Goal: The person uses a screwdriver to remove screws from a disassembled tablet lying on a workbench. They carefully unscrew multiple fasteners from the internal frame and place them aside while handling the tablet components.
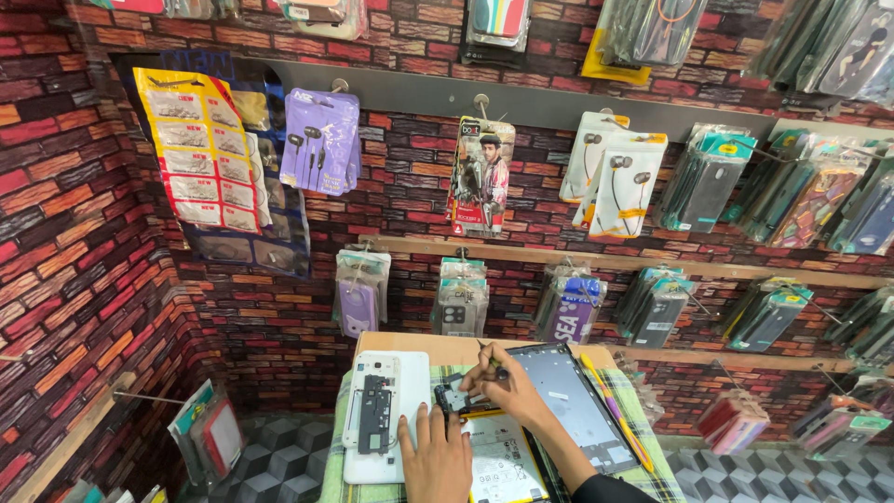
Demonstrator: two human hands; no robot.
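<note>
Meanwhile the left hand [436, 458] lay flat and open beside the small circuit board [453, 398] (dark, on checked cloth [643, 438]), while the right hand [507, 387] pinched a thin screwdriver [491, 361].

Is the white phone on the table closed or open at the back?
Open: the white phone lies face down with no back cover, its dark inner parts showing.

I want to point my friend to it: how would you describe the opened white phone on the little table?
Find the small wooden table below the brick wall of hanging packets. On its left side lies the white phone shell, back off, a dark board showing inside; unlike the black screen panel beside the hands, it's white.
</note>
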